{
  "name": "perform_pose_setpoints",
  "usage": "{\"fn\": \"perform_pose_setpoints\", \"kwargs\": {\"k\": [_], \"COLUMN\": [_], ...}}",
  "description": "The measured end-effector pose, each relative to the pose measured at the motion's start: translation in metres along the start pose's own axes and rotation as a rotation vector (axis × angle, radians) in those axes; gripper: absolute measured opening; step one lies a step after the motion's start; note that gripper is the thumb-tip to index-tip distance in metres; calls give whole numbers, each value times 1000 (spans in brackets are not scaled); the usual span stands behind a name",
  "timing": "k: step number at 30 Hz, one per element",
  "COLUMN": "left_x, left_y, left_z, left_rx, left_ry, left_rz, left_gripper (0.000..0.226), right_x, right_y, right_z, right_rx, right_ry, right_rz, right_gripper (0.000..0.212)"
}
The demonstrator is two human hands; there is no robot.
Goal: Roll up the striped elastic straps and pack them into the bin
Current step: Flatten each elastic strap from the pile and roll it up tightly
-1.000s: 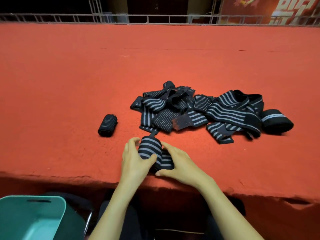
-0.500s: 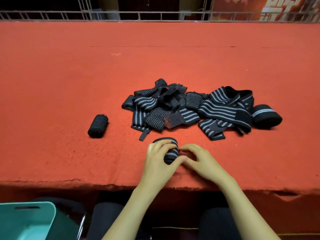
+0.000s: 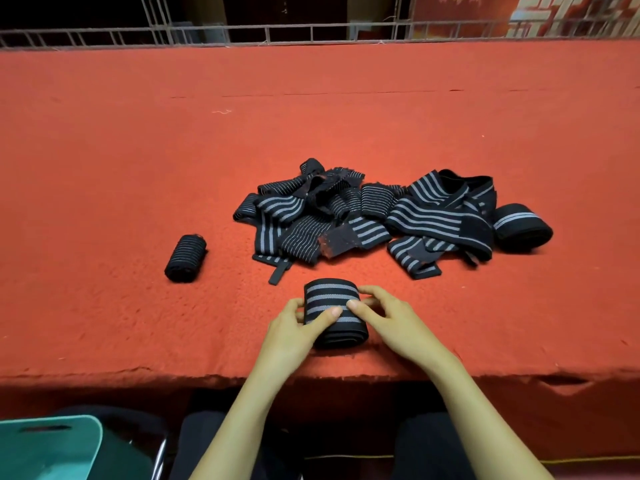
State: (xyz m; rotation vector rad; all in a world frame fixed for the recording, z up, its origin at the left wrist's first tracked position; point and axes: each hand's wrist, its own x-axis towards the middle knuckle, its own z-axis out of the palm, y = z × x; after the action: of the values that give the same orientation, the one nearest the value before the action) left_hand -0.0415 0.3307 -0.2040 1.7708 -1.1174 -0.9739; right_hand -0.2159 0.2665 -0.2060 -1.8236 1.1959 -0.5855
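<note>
Strap roll (image 3: 329,295) on worn red felt tabletop (image 3: 138,150); metal railing (image 3: 311,30) beyond

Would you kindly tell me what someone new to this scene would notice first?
The dark heap of striped straps in the middle of the red table catches the eye first. Near the front edge, the left hand and right hand grip a rolled strap between them. A teal bin sits below the table at the bottom left.

Both forearms (image 3: 239,420) bare, legs in plain dk trousers (image 3: 429,441).
</note>
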Motion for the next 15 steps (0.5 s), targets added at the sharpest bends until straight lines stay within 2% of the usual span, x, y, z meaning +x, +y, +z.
{"fn": "perform_pose_setpoints", "kwargs": {"k": [3,5,6,8,11,15], "left_x": [2,0,-2,-4,3,5], "left_y": [-2,-1,1,4,0,3], "left_z": [2,5,7,11,20,26], "left_rx": [-46,-161,-219,-261,-135,5], "left_ry": [-10,-29,-43,-66,-75,-141], "left_rz": [48,99,148,278,443,474], "left_gripper": [68,57,52,57,67,73], "right_x": [1,-1,-2,-5,-7,-11], "right_y": [3,3,3,3,10,19], "right_z": [-2,-5,-6,-11,-19,-30], "right_rx": [75,182,229,272,249,198], "right_ry": [-3,8,13,22,16,-23], "right_rz": [-1,-47,-84,-166,-228,-220], "right_gripper": [45,45,49,60,73,77]}}
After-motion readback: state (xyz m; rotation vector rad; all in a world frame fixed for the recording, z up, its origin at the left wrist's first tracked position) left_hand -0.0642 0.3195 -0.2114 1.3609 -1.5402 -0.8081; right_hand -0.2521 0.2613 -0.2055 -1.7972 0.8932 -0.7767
